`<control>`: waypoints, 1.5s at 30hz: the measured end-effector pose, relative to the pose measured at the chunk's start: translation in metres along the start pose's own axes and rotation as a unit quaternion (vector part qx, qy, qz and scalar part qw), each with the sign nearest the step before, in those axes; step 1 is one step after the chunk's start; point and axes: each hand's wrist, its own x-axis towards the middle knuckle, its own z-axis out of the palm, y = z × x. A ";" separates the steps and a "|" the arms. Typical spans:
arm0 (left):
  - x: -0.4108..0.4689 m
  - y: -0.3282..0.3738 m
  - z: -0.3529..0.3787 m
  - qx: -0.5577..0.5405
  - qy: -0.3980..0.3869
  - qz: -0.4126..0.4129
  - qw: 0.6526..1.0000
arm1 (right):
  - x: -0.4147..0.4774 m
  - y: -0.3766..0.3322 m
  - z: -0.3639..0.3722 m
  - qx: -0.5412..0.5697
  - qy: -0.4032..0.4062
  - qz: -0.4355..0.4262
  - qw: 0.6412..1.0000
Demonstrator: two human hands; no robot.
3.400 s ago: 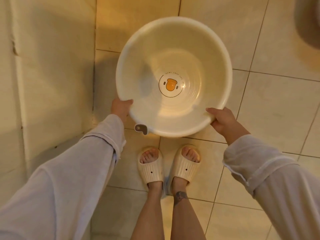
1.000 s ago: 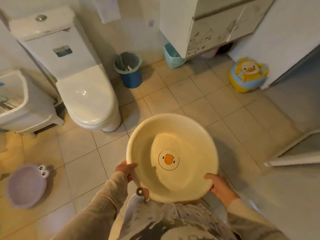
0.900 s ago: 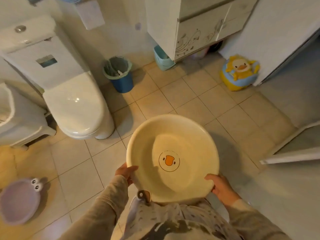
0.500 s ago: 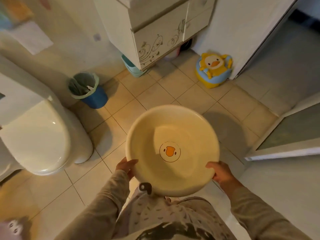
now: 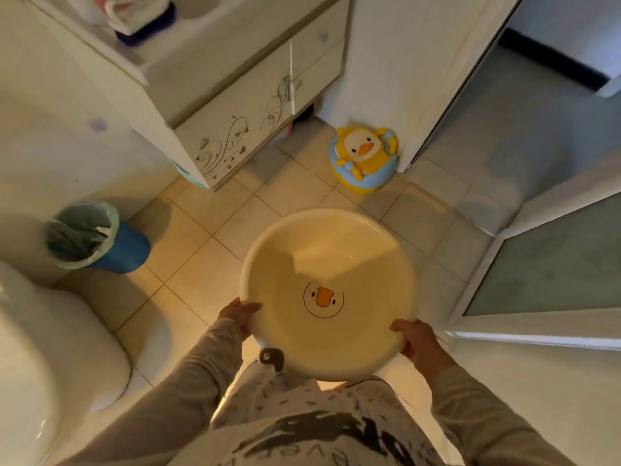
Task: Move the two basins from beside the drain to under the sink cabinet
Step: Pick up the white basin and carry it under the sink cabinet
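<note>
Both hands, left (image 5: 239, 313) and right (image 5: 414, 338), clasp the basin (image 5: 327, 290) by its near rim, level between them, with the cabinet (image 5: 235, 105) well ahead, so the far rim could dip or strike the door.

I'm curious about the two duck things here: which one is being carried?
The cream basin with the duck face printed inside, gripped at its rim by both hands. The yellow duck potty sits untouched on the floor.

Both arms extended forward, long sleeves to wrists. Left hand (image 5: 239, 315) curled over near-left rim of the basin (image 5: 327, 280); right hand (image 5: 415, 341) curled over near-right rim. Hands well apart, roughly level.
</note>
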 end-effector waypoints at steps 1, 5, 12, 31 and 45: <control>0.004 0.012 0.008 0.002 0.001 -0.001 1.000 | 0.005 -0.011 0.004 0.003 -0.001 0.002 1.000; 0.018 0.060 0.038 0.016 0.007 0.003 1.000 | 0.023 -0.056 0.020 0.008 -0.006 0.004 1.000; 0.041 0.114 0.101 -0.030 0.018 0.010 0.999 | 0.075 -0.151 0.034 -0.014 -0.024 -0.006 1.000; 0.037 0.087 0.264 -0.343 0.137 -0.041 0.928 | 0.186 -0.406 0.062 -0.336 -0.156 -0.052 0.927; 0.086 0.122 0.211 -0.364 0.146 -0.028 0.920 | 0.213 -0.397 0.161 -0.395 -0.159 -0.034 0.904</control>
